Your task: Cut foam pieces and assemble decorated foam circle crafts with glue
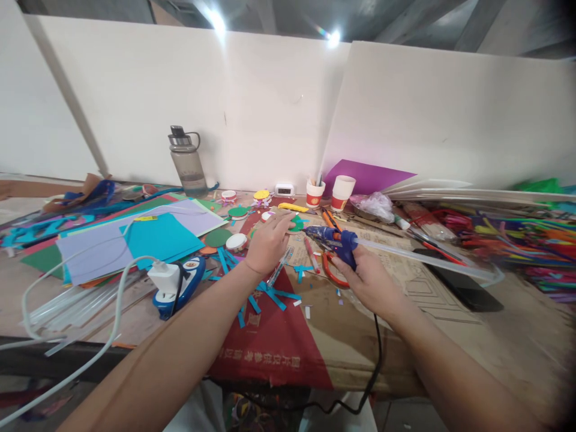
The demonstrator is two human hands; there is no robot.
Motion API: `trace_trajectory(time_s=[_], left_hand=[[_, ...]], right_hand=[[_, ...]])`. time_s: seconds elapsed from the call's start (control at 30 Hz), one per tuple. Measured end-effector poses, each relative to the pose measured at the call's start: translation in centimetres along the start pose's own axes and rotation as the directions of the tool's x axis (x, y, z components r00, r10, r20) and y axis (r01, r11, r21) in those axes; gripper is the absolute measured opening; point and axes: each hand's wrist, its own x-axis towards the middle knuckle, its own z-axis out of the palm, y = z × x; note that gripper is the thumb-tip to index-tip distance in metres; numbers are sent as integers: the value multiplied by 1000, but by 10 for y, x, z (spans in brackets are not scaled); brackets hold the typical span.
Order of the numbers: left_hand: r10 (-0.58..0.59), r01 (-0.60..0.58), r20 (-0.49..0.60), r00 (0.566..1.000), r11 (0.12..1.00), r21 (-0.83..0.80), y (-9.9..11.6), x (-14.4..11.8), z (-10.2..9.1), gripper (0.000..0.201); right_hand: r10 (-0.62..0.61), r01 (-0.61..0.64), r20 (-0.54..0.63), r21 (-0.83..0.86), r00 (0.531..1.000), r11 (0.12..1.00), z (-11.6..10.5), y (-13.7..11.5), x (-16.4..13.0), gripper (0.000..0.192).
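My right hand [371,279] is wrapped round the handle of a blue hot glue gun [345,245], a long clear glue stick [418,257] sticking out of its back. The gun's nozzle points left, close to a small green disc [297,223]. My left hand [270,240] has its fingertips on that disc, partly hiding it. Cut blue paper strips [274,295] lie below this hand. Beside it are a white-topped round piece [236,242] and a dark green paper circle [218,237]. A red pen [311,255] and orange-handled scissors [335,276] lie near the gun.
Coloured paper sheets [162,237] and a blue power strip [191,279] with a white plug stand left. Behind are a water bottle [188,165], paper cups [342,193], a small clock [284,190] and a yellow cutter [292,207]. A phone [463,288] and pipe cleaners [531,240] lie right.
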Motion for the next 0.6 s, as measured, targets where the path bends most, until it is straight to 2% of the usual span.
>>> trace_trajectory(time_s=[0.07, 0.17, 0.27, 0.33, 0.4, 0.47, 0.53, 0.6], left_hand=[[23, -23, 2, 1000, 1000, 10, 0, 0, 0, 41], [14, -14, 26, 1000, 1000, 6, -1, 0, 0, 41], [-51, 52, 31, 998, 999, -15, -2, 1, -1, 38], [-119, 119, 13, 993, 992, -40, -1, 3, -1, 36], [-207, 206, -11, 978, 976, -65, -1, 4, -1, 32], [-296, 293, -23, 955, 952, -89, 0, 6, -1, 29], [-365, 360, -20, 931, 926, -114, 1, 7, -1, 29], [-405, 400, -8, 914, 907, -135, 2, 7, 0, 31]], right_hand=[[8, -6, 22, -82, 1000, 997, -2, -1, 0, 28], [-41, 46, 39, -141, 998, 989, -4, -2, -2, 29], [-76, 80, 43, -103, 996, 991, -7, -3, -2, 26], [-38, 37, -25, -37, 999, 999, -12, 0, -2, 26], [52, -48, -171, 31, 984, 998, -18, 8, -1, 30], [182, -165, -327, 80, 927, 983, -24, 25, 2, 33], [345, -317, -342, 135, 874, 939, -28, 50, 7, 34], [508, -485, -314, 154, 802, 861, -29, 78, 13, 39]])
